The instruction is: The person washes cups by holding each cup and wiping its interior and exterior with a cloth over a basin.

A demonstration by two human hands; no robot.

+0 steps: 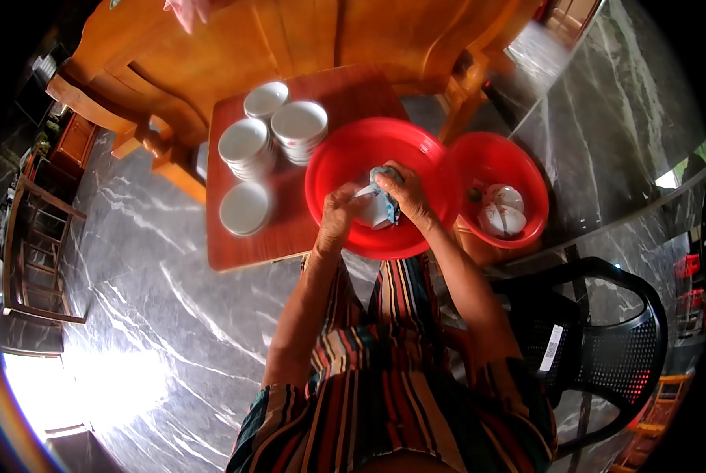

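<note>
My left hand (341, 209) is closed on the edge of a white bowl (375, 213), which is tilted over the large red basin (321, 158). A blue patterned cloth (392, 209) is bunched in my right hand (406, 191) and pressed against the bowl. My fingers and the cloth hide part of the bowl. To the left of the basin, stacks of white bowls (300, 122) and a low white stack (244, 209) stand on a reddish-brown wooden table (290, 229).
A smaller red basin (538, 181) on the right holds several white dishes (504, 213). Behind the table is a carved wooden bench (306, 39). A black plastic chair (617, 355) stands at my right, and a wooden chair (38, 244) at the far left, on grey marbled floor (156, 276).
</note>
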